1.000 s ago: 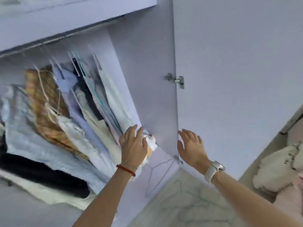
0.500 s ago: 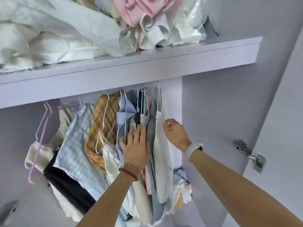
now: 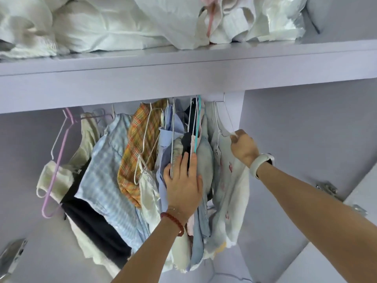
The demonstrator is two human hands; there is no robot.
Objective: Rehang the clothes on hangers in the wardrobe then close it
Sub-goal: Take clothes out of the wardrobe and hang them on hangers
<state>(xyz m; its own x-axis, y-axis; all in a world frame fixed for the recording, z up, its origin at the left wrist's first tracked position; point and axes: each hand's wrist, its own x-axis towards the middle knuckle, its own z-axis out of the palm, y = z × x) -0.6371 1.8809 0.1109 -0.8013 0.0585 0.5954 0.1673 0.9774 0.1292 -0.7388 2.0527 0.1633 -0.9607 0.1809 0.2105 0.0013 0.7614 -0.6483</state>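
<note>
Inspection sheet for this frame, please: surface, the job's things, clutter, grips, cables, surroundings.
Surface: lilac shelf above the hanging space.
Job's things: clothes on hangers, packed together; white garment hangs rightmost; plaid garment further left; pink hanger hangs at far left.
Clutter: white bedding piled on the shelf.
Grips: left hand presses flat on the clothes; right hand pinches the white garment's top edge.
Cables: nothing seen.
Surroundings: door hinge at right.
</note>
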